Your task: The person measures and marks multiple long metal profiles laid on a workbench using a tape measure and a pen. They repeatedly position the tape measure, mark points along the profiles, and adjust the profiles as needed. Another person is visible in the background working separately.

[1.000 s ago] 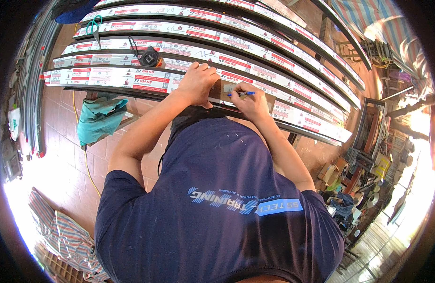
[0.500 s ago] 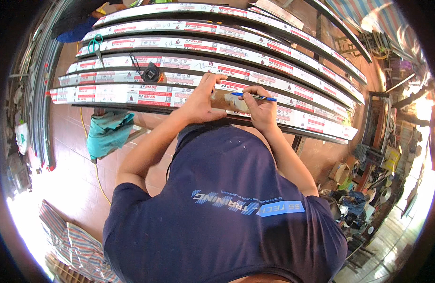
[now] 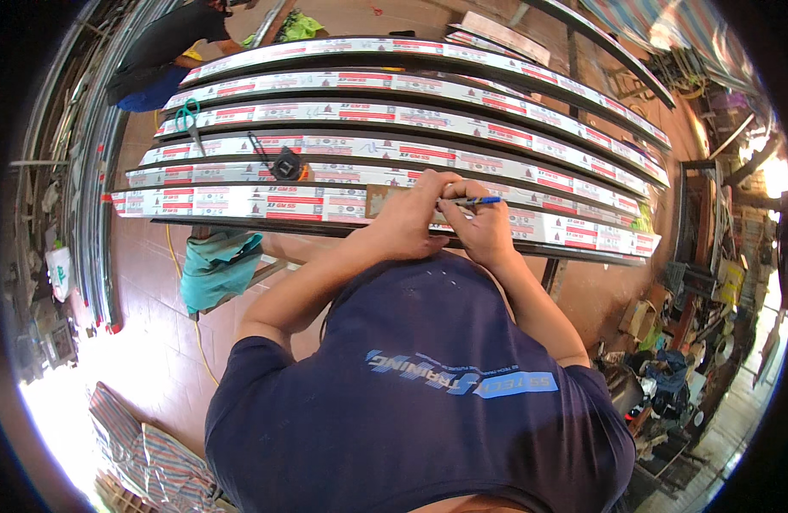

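My right hand point(image 3: 484, 229) pinches a blue pen point(image 3: 482, 202), which lies almost level between the fingers. Right beside it, my left hand point(image 3: 414, 221) grips a flat brown piece point(image 3: 378, 203), maybe cardboard, on the nearest long profile point(image 3: 227, 202). The pen's tip is hidden by the fingers of both hands, which nearly touch. Several such dark profiles with white and red printed film lie side by side across the view. On them rest a black tape measure point(image 3: 285, 163), left of my hands, and scissors with green handles point(image 3: 189, 117), farther left.
A teal cloth point(image 3: 216, 272) hangs below the profiles at the left, near a yellow cord point(image 3: 175, 256). At the far left a person in dark clothes point(image 3: 167, 43) bends down. Clutter point(image 3: 659, 376) fills the right side; striped fabric point(image 3: 146, 440) lies at the lower left.
My left hand has slid right along the brown piece, close to my right hand, and now covers more of it. The view has shifted, bringing more of the other person into sight.
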`<move>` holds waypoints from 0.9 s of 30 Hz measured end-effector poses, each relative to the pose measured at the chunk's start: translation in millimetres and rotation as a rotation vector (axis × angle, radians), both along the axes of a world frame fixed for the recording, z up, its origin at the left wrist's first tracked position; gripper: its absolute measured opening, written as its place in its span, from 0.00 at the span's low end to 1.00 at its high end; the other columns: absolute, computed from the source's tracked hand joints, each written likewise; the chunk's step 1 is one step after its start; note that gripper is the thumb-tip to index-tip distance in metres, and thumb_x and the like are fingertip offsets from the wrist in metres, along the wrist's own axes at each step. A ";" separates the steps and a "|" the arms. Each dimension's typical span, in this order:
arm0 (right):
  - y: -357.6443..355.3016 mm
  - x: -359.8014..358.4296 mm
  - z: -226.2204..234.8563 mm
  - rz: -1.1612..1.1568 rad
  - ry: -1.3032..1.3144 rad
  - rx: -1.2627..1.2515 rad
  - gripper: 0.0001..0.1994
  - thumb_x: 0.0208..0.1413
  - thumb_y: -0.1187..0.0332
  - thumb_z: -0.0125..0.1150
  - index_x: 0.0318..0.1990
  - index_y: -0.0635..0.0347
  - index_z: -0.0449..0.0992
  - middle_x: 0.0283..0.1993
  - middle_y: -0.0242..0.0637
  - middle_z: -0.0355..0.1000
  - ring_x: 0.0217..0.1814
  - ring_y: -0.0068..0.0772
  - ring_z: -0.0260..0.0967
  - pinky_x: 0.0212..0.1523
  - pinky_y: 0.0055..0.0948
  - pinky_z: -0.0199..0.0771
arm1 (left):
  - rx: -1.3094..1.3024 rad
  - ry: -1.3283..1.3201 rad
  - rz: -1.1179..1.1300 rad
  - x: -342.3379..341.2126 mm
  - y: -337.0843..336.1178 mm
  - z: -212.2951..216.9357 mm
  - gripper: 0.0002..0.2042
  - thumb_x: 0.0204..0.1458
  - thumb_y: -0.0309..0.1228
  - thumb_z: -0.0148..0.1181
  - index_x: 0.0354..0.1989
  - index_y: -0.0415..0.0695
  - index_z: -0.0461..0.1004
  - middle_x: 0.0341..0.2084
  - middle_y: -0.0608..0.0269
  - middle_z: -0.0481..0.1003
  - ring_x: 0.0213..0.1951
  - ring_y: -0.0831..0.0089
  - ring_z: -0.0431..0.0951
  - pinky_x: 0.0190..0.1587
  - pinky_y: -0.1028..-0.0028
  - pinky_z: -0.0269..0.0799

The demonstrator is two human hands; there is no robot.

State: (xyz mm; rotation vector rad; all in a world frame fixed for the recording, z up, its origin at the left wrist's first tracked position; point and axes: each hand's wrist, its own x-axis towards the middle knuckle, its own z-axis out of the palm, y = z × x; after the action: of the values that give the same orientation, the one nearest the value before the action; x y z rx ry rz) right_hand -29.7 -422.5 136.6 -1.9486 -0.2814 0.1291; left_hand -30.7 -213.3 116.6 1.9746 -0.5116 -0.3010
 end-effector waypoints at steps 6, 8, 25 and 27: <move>-1.8 -2.9 -16.5 -0.075 0.339 0.128 0.10 0.68 0.73 0.81 0.52 0.65 0.87 0.47 0.40 0.90 0.51 0.31 0.88 0.54 0.35 0.87 | -0.071 0.011 0.098 -2.7 -7.0 4.7 0.53 0.46 0.30 0.88 0.82 0.48 0.61 0.62 0.42 0.74 0.61 0.40 0.83 0.59 0.50 0.85; -3.8 0.0 -24.8 -0.007 0.217 0.160 0.08 0.70 0.73 0.80 0.51 0.63 0.87 0.50 0.36 0.89 0.53 0.27 0.85 0.55 0.32 0.85 | -0.052 -0.022 0.137 -3.6 -7.2 5.4 0.52 0.46 0.30 0.88 0.81 0.47 0.62 0.63 0.43 0.74 0.61 0.42 0.84 0.60 0.50 0.85; 11.6 14.6 -62.1 0.144 0.190 -0.167 0.17 0.63 0.62 0.80 0.55 0.59 0.88 0.49 0.47 0.87 0.52 0.55 0.86 0.58 0.50 0.86 | 0.596 0.032 0.063 74.2 104.6 -54.5 0.46 0.45 0.55 0.92 0.71 0.49 0.78 0.65 0.50 0.78 0.64 0.45 0.85 0.66 0.50 0.84; -2.2 16.5 -61.4 0.115 -0.033 -0.381 0.20 0.59 0.62 0.83 0.56 0.58 0.87 0.54 0.44 0.85 0.60 0.53 0.83 0.64 0.49 0.83 | 0.593 0.001 0.141 83.8 120.3 -64.0 0.43 0.47 0.53 0.92 0.69 0.47 0.79 0.64 0.50 0.79 0.63 0.45 0.86 0.64 0.50 0.84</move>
State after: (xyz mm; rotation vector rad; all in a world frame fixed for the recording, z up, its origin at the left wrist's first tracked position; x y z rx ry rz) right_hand -13.3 -424.7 75.3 -2.3139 -0.4145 0.2394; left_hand 53.1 -93.0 52.6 2.5694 -0.2965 -0.3965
